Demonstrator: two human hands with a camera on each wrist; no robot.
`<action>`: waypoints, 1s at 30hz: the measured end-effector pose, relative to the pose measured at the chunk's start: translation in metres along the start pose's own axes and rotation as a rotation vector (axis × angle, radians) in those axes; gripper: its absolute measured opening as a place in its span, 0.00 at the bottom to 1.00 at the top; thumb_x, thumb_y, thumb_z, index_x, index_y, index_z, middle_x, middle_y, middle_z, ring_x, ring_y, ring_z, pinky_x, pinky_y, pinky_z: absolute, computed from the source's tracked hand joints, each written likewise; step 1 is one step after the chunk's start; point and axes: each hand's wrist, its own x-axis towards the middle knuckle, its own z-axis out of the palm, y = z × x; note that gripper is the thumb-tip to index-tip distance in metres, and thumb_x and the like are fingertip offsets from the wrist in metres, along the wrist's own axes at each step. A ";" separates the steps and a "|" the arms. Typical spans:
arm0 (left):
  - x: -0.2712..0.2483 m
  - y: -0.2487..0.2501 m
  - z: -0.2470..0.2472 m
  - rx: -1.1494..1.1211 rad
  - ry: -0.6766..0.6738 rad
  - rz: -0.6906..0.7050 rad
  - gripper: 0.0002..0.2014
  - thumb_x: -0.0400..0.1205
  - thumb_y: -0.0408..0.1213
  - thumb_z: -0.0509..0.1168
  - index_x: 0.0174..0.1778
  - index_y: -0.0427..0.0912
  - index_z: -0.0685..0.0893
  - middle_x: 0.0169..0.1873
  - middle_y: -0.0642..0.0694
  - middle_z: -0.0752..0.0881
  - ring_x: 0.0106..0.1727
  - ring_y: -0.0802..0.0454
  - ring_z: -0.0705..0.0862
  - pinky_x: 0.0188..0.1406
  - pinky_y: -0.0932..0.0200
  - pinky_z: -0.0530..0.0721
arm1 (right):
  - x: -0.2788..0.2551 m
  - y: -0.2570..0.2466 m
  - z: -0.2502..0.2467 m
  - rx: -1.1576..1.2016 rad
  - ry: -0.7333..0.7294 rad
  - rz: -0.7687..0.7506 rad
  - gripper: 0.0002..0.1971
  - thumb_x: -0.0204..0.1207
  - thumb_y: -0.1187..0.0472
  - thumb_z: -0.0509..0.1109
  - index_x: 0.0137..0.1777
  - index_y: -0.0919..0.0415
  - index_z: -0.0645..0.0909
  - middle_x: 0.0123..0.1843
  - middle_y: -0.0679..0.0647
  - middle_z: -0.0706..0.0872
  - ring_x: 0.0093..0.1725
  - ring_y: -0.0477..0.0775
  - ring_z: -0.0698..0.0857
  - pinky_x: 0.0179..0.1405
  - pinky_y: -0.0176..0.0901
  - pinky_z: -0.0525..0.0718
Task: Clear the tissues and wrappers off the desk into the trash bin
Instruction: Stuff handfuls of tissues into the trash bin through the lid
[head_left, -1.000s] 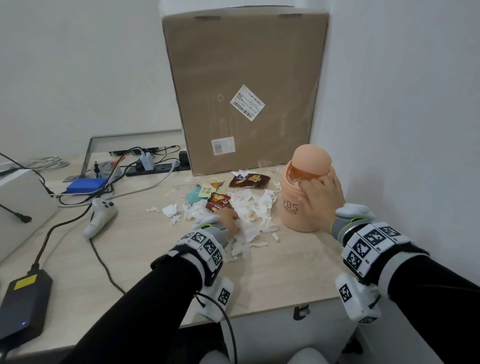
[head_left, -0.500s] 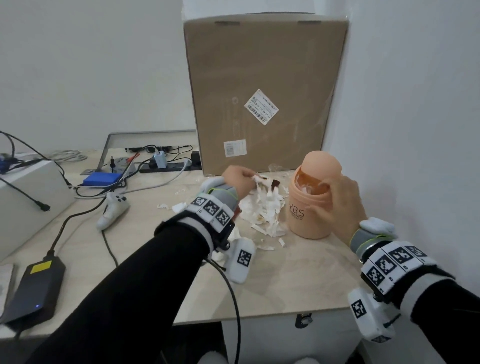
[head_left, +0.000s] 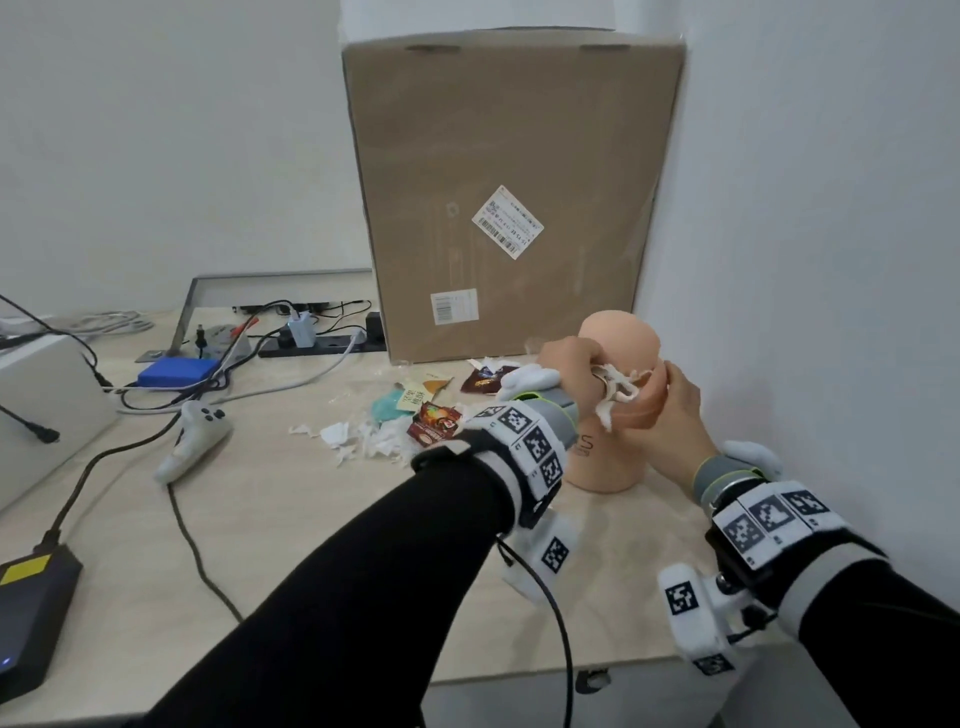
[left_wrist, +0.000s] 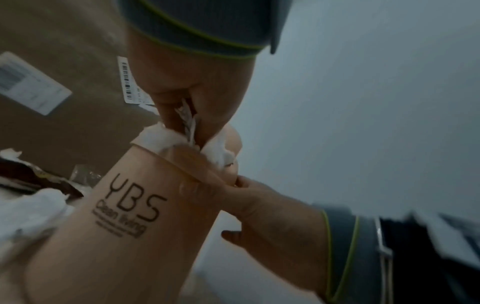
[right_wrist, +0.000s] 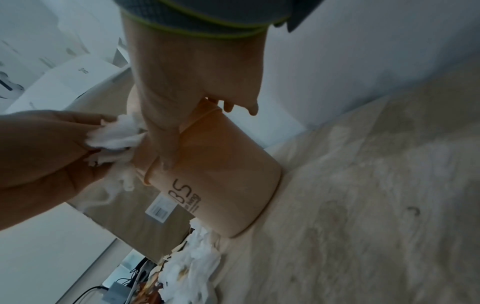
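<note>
A peach trash bin (head_left: 608, 462) with a domed lid stands at the desk's right, near the wall. My left hand (head_left: 592, 371) pinches a wad of white tissue (head_left: 621, 389) and holds it at the bin's opening, with shreds hanging over the rim. In the left wrist view, the tissue (left_wrist: 161, 137) sits on the bin (left_wrist: 124, 216) rim. My right hand (head_left: 670, 421) grips the bin's upper part; its thumb lies on the rim of the bin (right_wrist: 221, 185). More tissue shreds (head_left: 363, 436), a red wrapper (head_left: 434, 422), a dark wrapper (head_left: 483, 383) and a teal wrapper (head_left: 387, 408) lie on the desk left of the bin.
A tall cardboard box (head_left: 509, 197) leans on the wall behind the bin. A white game controller (head_left: 195, 436), cables, a blue box (head_left: 176, 371), a power strip (head_left: 322, 345) and a black power brick (head_left: 31, 613) lie to the left. The wall runs close on the right.
My left hand lifted a handful of tissue from the pile on the desk up and right to the bin's opening. My right hand stayed on the bin, shifting its grip toward the rim.
</note>
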 end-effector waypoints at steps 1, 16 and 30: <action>0.001 -0.001 0.001 0.055 -0.013 0.016 0.12 0.77 0.31 0.66 0.55 0.44 0.86 0.51 0.42 0.88 0.53 0.44 0.85 0.53 0.55 0.83 | 0.000 0.003 0.001 -0.010 -0.001 -0.006 0.52 0.43 0.38 0.74 0.71 0.52 0.64 0.70 0.55 0.68 0.68 0.54 0.75 0.68 0.57 0.78; 0.010 0.000 -0.006 0.386 -0.162 0.182 0.13 0.84 0.43 0.59 0.57 0.41 0.83 0.52 0.43 0.86 0.57 0.42 0.83 0.44 0.58 0.72 | 0.006 0.021 0.019 0.170 -0.035 0.027 0.59 0.55 0.58 0.84 0.78 0.46 0.45 0.73 0.53 0.68 0.68 0.53 0.75 0.64 0.44 0.75; -0.008 -0.046 -0.011 -0.128 -0.177 -0.207 0.31 0.78 0.60 0.63 0.67 0.39 0.71 0.59 0.43 0.83 0.56 0.44 0.85 0.56 0.51 0.85 | -0.001 0.016 0.015 0.180 -0.055 0.024 0.63 0.46 0.46 0.84 0.77 0.39 0.45 0.74 0.51 0.66 0.70 0.53 0.74 0.70 0.53 0.76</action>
